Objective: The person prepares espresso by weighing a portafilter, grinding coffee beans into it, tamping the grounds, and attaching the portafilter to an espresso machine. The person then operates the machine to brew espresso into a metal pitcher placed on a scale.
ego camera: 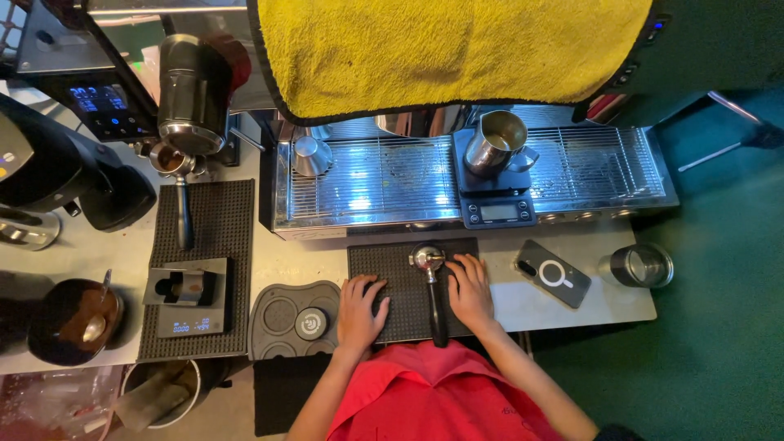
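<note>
Both hands, left hand (360, 309) and right hand (471, 291), lie open on rubber mat (404, 278) flanking 1 portafilter (433, 286).

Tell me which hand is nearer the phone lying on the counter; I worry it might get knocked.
The right hand is nearer: it rests on the black mat beside the portafilter, just left of the phone. The left hand lies further left, across the portafilter.

Dim, greenish light overall; bright glare on the steel drip tray (384, 175) at centre, dark corners, wide-angle bending at the edges
</note>
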